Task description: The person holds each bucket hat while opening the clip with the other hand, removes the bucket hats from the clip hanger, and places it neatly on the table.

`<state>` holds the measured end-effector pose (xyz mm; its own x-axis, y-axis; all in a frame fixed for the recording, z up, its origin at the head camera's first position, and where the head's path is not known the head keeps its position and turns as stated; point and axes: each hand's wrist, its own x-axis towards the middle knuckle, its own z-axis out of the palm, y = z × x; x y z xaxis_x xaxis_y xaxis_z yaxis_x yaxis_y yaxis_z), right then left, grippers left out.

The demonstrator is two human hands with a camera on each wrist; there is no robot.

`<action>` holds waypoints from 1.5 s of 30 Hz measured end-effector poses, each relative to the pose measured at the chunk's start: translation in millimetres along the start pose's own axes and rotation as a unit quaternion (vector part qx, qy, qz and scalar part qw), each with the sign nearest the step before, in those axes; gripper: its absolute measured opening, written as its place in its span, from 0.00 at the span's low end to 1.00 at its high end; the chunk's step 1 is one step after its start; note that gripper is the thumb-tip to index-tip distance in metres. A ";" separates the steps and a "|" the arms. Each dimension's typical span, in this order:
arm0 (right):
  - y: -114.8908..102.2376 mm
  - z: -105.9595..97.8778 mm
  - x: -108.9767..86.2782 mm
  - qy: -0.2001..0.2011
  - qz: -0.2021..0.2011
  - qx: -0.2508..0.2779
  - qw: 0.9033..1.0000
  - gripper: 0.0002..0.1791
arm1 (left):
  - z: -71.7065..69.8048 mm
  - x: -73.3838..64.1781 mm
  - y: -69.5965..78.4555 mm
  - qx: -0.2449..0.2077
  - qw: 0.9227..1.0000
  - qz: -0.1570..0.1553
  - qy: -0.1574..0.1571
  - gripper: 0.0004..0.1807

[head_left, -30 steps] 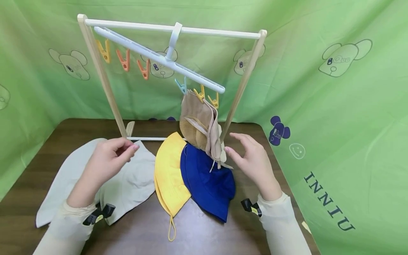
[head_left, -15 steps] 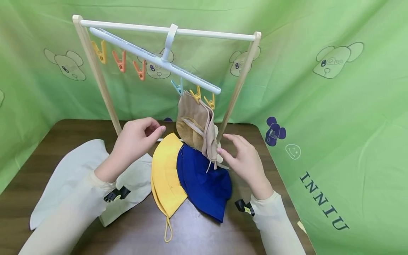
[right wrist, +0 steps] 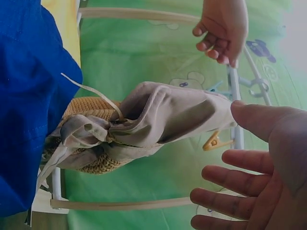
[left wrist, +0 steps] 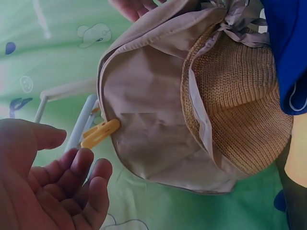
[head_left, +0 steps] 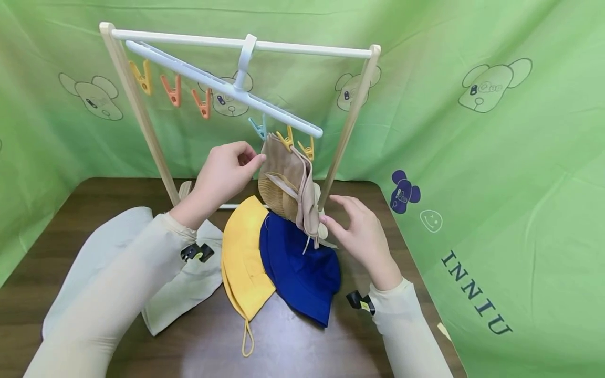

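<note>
A beige hat [head_left: 281,163] with a woven straw part [left wrist: 235,96] hangs by its edge from a yellow clip [left wrist: 100,133] on the light blue hanger [head_left: 283,112]. My left hand [head_left: 229,170] is raised at the hat's upper left edge, thumb and fingers loosely bent with nothing between them. To the hat's right, low beside its hanging ties [right wrist: 86,132], my right hand [head_left: 364,233] is held with fingers spread and holds nothing. A blue clip [head_left: 259,127] and another yellow clip [head_left: 307,149] flank the clip on the hat.
Below the hanger lie a yellow hat [head_left: 243,257], a navy blue hat [head_left: 300,273] and pale grey hats [head_left: 113,236] on the brown table [head_left: 264,352]. A wooden rack [head_left: 347,128] carries the hanger. Orange clips [head_left: 201,103] hang at its left.
My left hand has moved right and up from above the pale grey hats to the beige hat's edge. The right hand stays nearly in place; the view has shifted slightly.
</note>
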<state>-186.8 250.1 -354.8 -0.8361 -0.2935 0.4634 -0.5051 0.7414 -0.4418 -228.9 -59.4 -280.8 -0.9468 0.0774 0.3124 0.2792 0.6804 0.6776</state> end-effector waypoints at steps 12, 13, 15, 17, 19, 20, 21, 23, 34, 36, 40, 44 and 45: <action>-0.8 3.5 -2.5 -0.020 0.002 -0.001 1.000 0.29 | 13.1 22.3 13.7 0.044 0.999 -0.012 0.015 0.20; -1.0 3.6 -2.5 -0.021 0.002 -0.001 1.000 0.29 | 14.1 24.1 14.6 0.048 0.999 -0.012 0.019 0.21; -1.0 3.9 -2.2 -0.022 0.002 0.000 1.000 0.29 | 15.5 27.9 16.7 0.060 0.998 -0.009 0.025 0.23; -1.0 4.5 -1.7 -0.022 0.003 0.000 1.000 0.29 | 16.6 30.8 19.2 0.071 0.997 -0.006 0.023 0.24; -0.3 5.9 -1.3 -0.024 0.002 0.000 1.000 0.29 | 17.3 33.4 21.2 0.085 0.996 -0.007 0.019 0.25; 0.0 6.7 -1.3 -0.025 0.001 -0.001 1.000 0.29 | 18.0 34.8 21.8 0.092 0.996 -0.007 0.015 0.26; 0.2 7.3 -1.4 -0.027 0.001 -0.002 1.000 0.30 | 19.0 36.2 22.2 0.096 0.995 -0.007 0.013 0.26; 0.8 8.8 -1.9 -0.029 -0.001 -0.004 1.000 0.30 | 21.4 38.9 22.4 0.103 0.995 -0.007 0.008 0.27; 0.0 11.7 -1.9 -0.024 -0.009 -0.012 1.000 0.30 | 32.3 56.9 28.5 0.164 0.985 -0.045 0.000 0.31; -0.7 11.9 -1.6 -0.025 -0.011 -0.012 1.000 0.30 | 33.6 59.2 29.8 0.176 0.983 -0.057 -0.003 0.33; -1.9 13.0 -1.5 -0.026 -0.012 -0.013 0.999 0.30 | 35.3 63.7 31.6 0.192 0.978 -0.074 -0.015 0.35; -1.8 14.6 -2.0 -0.024 -0.012 -0.014 1.000 0.30 | 36.1 68.7 33.2 0.207 0.974 -0.084 -0.026 0.36; -1.8 14.9 -2.2 -0.023 -0.013 -0.013 1.000 0.30 | 36.2 69.8 33.7 0.212 0.973 -0.088 -0.027 0.36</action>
<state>-187.3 240.4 -366.5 -0.8321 -0.3397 0.4385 -0.5215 0.7484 -0.4097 -291.4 -4.7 -260.2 -0.9843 -0.0362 0.1728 0.0324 0.9250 0.3786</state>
